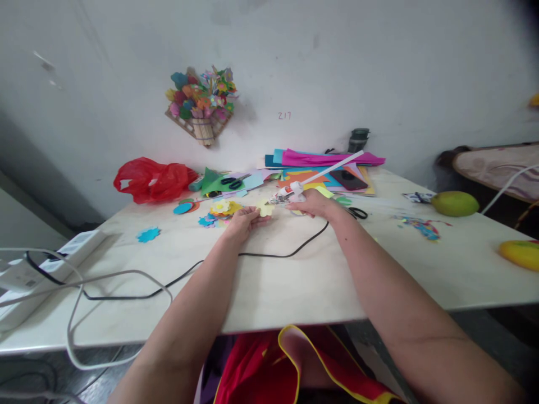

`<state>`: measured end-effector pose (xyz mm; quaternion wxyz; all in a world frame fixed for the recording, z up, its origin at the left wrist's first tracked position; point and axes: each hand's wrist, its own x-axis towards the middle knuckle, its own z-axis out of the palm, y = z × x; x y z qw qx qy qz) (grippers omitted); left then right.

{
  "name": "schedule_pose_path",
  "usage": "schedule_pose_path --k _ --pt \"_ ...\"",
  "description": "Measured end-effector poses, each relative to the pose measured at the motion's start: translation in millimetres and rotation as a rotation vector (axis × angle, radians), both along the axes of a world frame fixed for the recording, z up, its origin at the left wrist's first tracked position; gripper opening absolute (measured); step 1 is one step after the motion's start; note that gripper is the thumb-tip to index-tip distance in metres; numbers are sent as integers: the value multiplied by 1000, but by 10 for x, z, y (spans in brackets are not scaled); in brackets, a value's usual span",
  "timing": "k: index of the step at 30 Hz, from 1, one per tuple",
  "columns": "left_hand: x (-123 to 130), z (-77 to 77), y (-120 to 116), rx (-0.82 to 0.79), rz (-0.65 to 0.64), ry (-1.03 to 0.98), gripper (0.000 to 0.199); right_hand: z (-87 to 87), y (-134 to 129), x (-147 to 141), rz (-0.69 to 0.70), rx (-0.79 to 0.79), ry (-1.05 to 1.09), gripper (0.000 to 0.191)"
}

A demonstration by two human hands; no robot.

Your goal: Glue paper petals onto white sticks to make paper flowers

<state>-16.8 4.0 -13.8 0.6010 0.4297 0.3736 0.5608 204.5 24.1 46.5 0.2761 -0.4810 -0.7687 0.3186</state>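
A white table point(295, 286) bears a red plastic bag point(154, 178), a power strip point(80, 247), blue paper cutouts point(148, 234), stacked colored paper point(295, 174), a dark phone point(350, 179), scissors point(357, 213), paper scraps point(425, 227) and a green-yellow mango point(455, 203) near its right side, with a black cord point(269, 256) running across.

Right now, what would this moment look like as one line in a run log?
left hand: holds pale yellow paper flower | right hand: holds glue gun | black cord: crosses table

Hands point(247, 220) holding pale yellow paper flower point(265, 209) and glue gun point(290, 192), white table point(269, 280)
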Motion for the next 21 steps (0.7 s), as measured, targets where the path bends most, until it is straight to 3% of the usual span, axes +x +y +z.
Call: schedule_pose_path --k 10,21 --pt "0 19 -16 -15 22 3 4 0 16 39 12 1 -24 32" --pt "-17 28 -23 18 -1 -18 7 8 3 45 32 -15 92 29"
